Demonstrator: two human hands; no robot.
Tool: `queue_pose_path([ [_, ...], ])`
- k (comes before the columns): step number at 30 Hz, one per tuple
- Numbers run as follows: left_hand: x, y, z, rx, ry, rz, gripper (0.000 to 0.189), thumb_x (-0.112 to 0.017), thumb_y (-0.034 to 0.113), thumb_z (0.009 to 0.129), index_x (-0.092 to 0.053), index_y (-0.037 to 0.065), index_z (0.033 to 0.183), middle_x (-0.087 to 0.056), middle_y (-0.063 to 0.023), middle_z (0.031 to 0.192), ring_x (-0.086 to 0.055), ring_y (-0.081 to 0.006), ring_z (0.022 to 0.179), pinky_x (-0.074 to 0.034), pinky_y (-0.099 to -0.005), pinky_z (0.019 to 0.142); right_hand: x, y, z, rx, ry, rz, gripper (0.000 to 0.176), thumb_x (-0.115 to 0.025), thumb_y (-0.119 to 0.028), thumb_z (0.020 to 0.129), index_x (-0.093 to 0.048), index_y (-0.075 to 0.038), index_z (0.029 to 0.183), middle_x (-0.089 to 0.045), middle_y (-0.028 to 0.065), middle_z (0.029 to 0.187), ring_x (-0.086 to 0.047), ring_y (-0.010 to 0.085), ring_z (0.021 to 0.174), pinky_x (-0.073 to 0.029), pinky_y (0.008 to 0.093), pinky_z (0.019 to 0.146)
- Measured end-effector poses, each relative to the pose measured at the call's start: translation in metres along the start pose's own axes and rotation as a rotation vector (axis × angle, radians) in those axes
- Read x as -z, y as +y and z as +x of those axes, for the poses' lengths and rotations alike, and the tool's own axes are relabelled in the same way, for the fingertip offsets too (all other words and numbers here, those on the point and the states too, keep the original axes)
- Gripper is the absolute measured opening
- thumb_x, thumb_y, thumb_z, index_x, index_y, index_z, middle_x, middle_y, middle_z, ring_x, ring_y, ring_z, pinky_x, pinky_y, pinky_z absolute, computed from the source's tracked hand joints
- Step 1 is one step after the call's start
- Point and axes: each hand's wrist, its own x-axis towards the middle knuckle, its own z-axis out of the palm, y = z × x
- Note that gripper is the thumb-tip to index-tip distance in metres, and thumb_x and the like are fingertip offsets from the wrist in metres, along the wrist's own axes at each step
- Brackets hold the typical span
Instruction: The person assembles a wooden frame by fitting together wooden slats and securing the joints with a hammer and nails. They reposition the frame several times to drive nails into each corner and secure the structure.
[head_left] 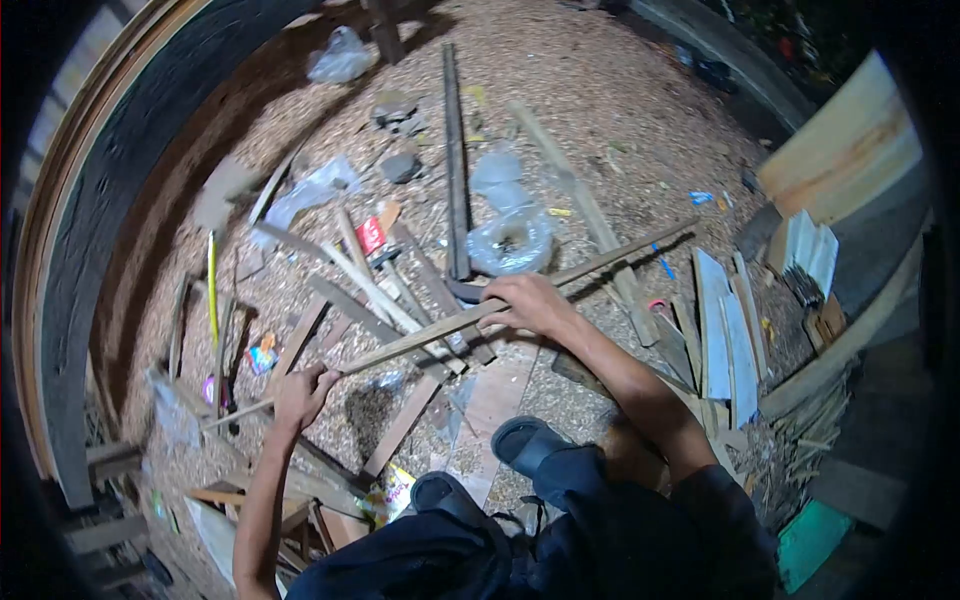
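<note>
beyond the sandals (525,442), the left hand (300,398) and right hand (527,303) steady a long wooden strip (410,344), fingers curled closed around it, any shift seeming to need both.

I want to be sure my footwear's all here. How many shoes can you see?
2: the left shoe below the left trouser leg, and the right shoe slightly farther forward. Others could be hidden among the scrap wood.
</note>
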Motion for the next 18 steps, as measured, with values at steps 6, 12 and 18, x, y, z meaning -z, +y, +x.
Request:
queue_pose_path([
  [6,-0.014,-0.008,-0.023,-0.111,0.233,0.032,0.053,-0.066,0.050,0.084,-0.055,0.000,0.101,-0.061,-0.0195,0.081,-0.059,-0.0384,0.079,-0.044,-0.0461,0.067,-0.012,-0.022,-0.015,0.005,0.010,-0.056,0.042,-0.081,-0.018,0.068,-0.062,-0.011,0.104,-0.055,0.0068,0.101,-0.050,0.0251,0.104,-0.038,0.0388,0.089],
  [12,-0.012,-0.001,-0.012,-0.167,0.222,-0.078,0.050,-0.064,0.048,0.087,-0.056,0.000,0.098,-0.060,-0.0212,0.080,-0.058,-0.0403,0.077,-0.043,-0.0483,0.070,-0.003,-0.018,-0.023,-0.020,0.133,-0.066,0.033,-0.081,-0.023,0.068,-0.066,-0.011,0.095,-0.063,0.0068,0.099,-0.059,0.0269,0.099,-0.043,0.0391,0.085],
  [18,0.005,0.030,0.055,-0.449,0.511,0.259,0.029,-0.062,0.033,0.089,-0.064,0.008,0.104,-0.066,-0.0137,0.089,-0.063,-0.0333,0.080,-0.046,-0.0419,0.075,0.051,0.021,-0.034,-0.200,0.073,-0.171,0.037,-0.073,-0.046,0.077,-0.071,-0.011,0.092,-0.070,0.0122,0.083,-0.068,0.0329,0.077,-0.052,0.0430,0.067],
])
